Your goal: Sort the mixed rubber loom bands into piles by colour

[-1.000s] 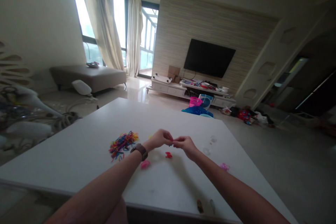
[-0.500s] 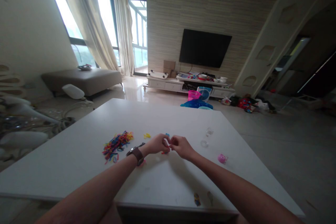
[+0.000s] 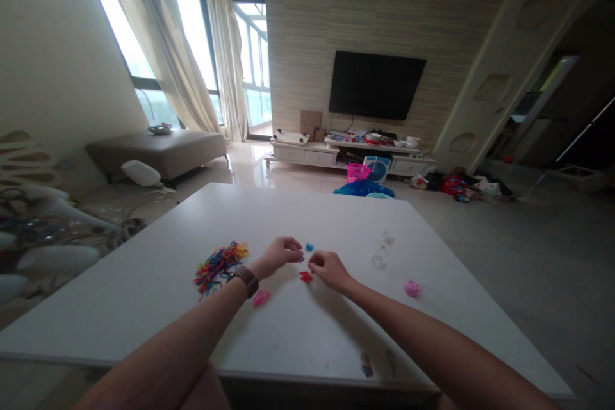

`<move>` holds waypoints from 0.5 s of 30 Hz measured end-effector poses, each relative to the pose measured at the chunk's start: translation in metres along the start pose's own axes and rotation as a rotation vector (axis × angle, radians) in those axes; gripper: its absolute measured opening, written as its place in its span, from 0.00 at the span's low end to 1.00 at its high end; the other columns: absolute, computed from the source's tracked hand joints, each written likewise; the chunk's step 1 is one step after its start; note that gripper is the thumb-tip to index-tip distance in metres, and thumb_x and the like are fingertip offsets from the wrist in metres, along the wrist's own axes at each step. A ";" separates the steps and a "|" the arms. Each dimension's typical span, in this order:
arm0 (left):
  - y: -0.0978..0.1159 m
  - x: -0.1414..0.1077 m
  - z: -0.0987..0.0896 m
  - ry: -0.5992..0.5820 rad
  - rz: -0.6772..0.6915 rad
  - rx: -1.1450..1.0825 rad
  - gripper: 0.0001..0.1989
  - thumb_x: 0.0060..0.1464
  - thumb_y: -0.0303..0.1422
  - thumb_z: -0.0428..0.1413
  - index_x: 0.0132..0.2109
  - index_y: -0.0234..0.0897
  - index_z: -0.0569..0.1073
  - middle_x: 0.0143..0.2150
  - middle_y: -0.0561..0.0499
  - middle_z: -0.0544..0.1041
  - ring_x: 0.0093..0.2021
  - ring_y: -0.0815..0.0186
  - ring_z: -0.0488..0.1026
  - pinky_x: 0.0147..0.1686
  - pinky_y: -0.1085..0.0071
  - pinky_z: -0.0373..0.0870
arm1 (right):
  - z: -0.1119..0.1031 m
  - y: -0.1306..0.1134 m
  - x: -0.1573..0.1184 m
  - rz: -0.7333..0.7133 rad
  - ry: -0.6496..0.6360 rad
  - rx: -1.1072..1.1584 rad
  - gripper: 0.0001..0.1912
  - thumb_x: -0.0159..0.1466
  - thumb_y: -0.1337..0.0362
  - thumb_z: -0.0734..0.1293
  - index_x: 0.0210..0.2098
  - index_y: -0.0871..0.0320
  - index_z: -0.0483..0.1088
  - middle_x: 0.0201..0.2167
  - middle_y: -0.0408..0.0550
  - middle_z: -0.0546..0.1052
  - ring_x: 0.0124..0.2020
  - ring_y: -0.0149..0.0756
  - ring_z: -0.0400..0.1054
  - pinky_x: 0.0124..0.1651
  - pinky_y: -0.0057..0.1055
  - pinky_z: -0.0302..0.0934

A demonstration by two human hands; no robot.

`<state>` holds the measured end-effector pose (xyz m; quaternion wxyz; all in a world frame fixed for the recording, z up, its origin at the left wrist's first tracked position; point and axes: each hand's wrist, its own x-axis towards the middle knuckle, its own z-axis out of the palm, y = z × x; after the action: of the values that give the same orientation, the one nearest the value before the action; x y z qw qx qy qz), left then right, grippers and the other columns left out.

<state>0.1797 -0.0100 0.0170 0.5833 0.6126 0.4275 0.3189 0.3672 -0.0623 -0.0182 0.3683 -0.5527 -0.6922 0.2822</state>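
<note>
Over the middle of the white table [image 3: 288, 339], my left hand [image 3: 276, 257] has its thumb and fingers close together. A tiny purple-blue piece [image 3: 302, 260] shows at its fingertips, too small to name. My right hand [image 3: 329, 271] is curled in a pinch a short way to the right; whatever it holds is hidden. A small blue bundle [image 3: 309, 247] lies just beyond the hands, and a red bundle [image 3: 305, 276] lies below them. A pink bundle [image 3: 261, 298] sits near my left wrist. Left of that wrist is a pile of thin multicoloured strips [image 3: 221, 264].
Clear plastic round pieces [image 3: 379, 261] and a pink round object [image 3: 412, 289] lie on the right of the table. A small printed packet [image 3: 366, 364] is near the front edge. Beyond the table stand a pink basket [image 3: 358, 172] and a TV cabinet [image 3: 317, 157].
My hands were together at the fingertips and have moved apart. The red and pink bundles show more fully; the yellow pieces are now hidden behind my left hand. The view has shifted slightly.
</note>
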 end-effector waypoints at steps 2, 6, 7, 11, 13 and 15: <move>0.000 0.000 0.003 0.017 0.004 -0.030 0.16 0.38 0.36 0.69 0.34 0.32 0.75 0.28 0.49 0.78 0.32 0.64 0.77 0.37 0.67 0.73 | 0.001 -0.004 0.000 0.015 0.012 0.134 0.05 0.57 0.63 0.69 0.29 0.58 0.76 0.27 0.45 0.79 0.29 0.34 0.72 0.34 0.29 0.62; -0.001 0.001 0.010 0.022 0.035 -0.073 0.17 0.37 0.36 0.70 0.33 0.31 0.75 0.28 0.50 0.76 0.30 0.67 0.75 0.36 0.68 0.73 | 0.007 -0.005 0.000 0.058 0.039 0.306 0.09 0.52 0.60 0.73 0.29 0.59 0.75 0.28 0.48 0.80 0.30 0.38 0.74 0.35 0.31 0.66; -0.001 0.001 0.013 0.021 0.039 -0.087 0.17 0.36 0.36 0.70 0.32 0.31 0.75 0.28 0.50 0.76 0.30 0.67 0.75 0.36 0.68 0.73 | 0.008 -0.004 0.001 0.067 0.057 0.312 0.08 0.52 0.61 0.72 0.29 0.59 0.75 0.28 0.48 0.80 0.30 0.38 0.75 0.35 0.32 0.66; -0.002 0.001 0.018 -0.002 0.052 -0.148 0.17 0.36 0.36 0.70 0.31 0.31 0.74 0.29 0.50 0.76 0.31 0.67 0.75 0.38 0.67 0.75 | 0.008 0.004 0.004 0.083 0.086 0.313 0.06 0.53 0.63 0.69 0.29 0.58 0.76 0.26 0.48 0.80 0.29 0.38 0.75 0.35 0.32 0.67; -0.002 0.004 0.015 -0.011 0.048 -0.153 0.17 0.38 0.36 0.70 0.32 0.31 0.74 0.30 0.49 0.76 0.32 0.66 0.76 0.40 0.66 0.75 | 0.003 0.008 0.007 0.076 0.098 0.262 0.06 0.54 0.63 0.68 0.27 0.58 0.75 0.25 0.47 0.79 0.28 0.37 0.74 0.34 0.31 0.66; -0.004 0.010 0.005 0.018 0.055 -0.121 0.17 0.40 0.37 0.69 0.33 0.31 0.75 0.31 0.48 0.76 0.32 0.65 0.77 0.39 0.65 0.76 | -0.004 0.014 0.013 0.074 0.140 0.154 0.05 0.54 0.64 0.67 0.26 0.58 0.75 0.24 0.46 0.79 0.27 0.36 0.73 0.34 0.30 0.65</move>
<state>0.1883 -0.0036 0.0116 0.6062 0.5850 0.3958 0.3656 0.3768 -0.0469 -0.0245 0.4466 -0.5662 -0.6202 0.3088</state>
